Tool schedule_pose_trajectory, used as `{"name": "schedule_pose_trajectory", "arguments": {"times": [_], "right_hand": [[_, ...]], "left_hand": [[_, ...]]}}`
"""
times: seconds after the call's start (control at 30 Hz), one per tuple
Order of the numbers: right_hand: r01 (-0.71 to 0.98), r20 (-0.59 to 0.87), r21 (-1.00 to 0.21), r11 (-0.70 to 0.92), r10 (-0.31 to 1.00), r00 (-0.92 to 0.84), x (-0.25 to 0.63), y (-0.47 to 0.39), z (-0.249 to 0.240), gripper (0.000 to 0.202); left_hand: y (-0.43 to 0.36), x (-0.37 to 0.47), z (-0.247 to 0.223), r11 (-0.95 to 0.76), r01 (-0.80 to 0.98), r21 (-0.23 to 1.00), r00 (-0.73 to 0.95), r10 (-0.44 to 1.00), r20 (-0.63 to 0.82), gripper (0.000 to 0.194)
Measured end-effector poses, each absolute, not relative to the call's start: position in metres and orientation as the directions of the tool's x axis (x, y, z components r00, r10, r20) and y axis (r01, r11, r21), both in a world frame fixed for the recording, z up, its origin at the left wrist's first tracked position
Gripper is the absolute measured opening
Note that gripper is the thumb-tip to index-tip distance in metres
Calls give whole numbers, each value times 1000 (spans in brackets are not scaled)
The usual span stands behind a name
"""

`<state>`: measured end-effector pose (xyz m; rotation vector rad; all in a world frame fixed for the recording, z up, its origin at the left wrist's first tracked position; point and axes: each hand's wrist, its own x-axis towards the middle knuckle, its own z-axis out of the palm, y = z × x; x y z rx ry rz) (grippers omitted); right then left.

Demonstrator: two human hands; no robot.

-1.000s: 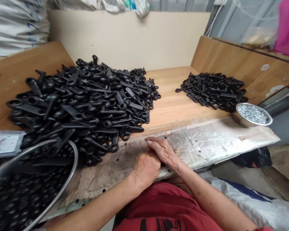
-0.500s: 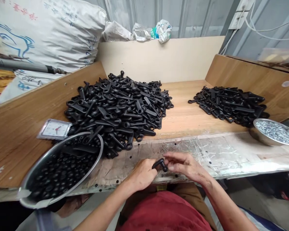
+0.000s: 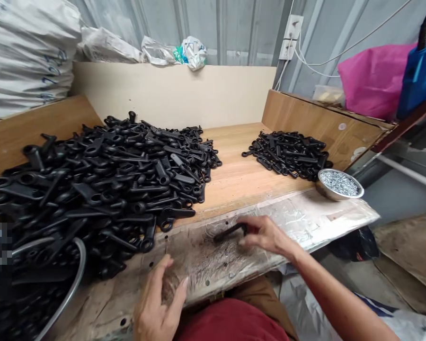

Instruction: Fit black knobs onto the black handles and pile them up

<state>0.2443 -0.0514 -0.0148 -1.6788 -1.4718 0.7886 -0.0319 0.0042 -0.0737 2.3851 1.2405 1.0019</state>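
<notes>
Black lever held at one end, free hand spread
The black lever (image 3: 229, 233) is pinched by the right hand (image 3: 266, 234) over the worn bench edge (image 3: 206, 265); the left hand (image 3: 158, 303) is held wide and empty. A firm fingertip grip is advisable, with the lever's free end angled clear of the large pile (image 3: 128, 166).

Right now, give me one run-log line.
left hand: open, empty | right hand: pinching black ring-ended lever | large black lever heap: left | smaller black heap: right, by round metal bowl

Bright, soft shadows, stretched edges.
</notes>
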Motion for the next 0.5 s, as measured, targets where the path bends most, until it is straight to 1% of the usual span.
{"name": "schedule_pose_trajectory", "arguments": {"times": [0.03,0.1,0.17,0.27,0.33,0.4,0.43,0.5], "right_hand": [[520,57,-850,-83,967,248,261,-44,-17,38],[521,127,-845,-121,901,415,297,-27,-17,43],[537,196,-832,-141,830,522,335,-8,-9,48],[563,308,-806,-183,682,663,392,11,17,58],[590,381,-773,-233,574,725,420,14,35,62],[636,454,-711,-299,495,741,434,12,45,60],[654,475,-686,-318,485,734,436,9,46,57],[674,470,-669,-315,523,711,428,2,40,53]], "left_hand": [[5,-38,-81,-625,633,456,386,766,514,45],[6,-45,-92,-659,673,338,393,705,591,47],[7,-47,-97,-669,700,248,401,656,639,53],[7,-44,-99,-674,723,152,417,601,682,60],[7,-41,-97,-677,727,116,430,581,691,63],[6,-39,-96,-673,730,121,425,585,690,63],[6,-39,-96,-666,733,137,414,596,688,63],[5,-38,-97,-657,733,177,388,618,684,61]]}}
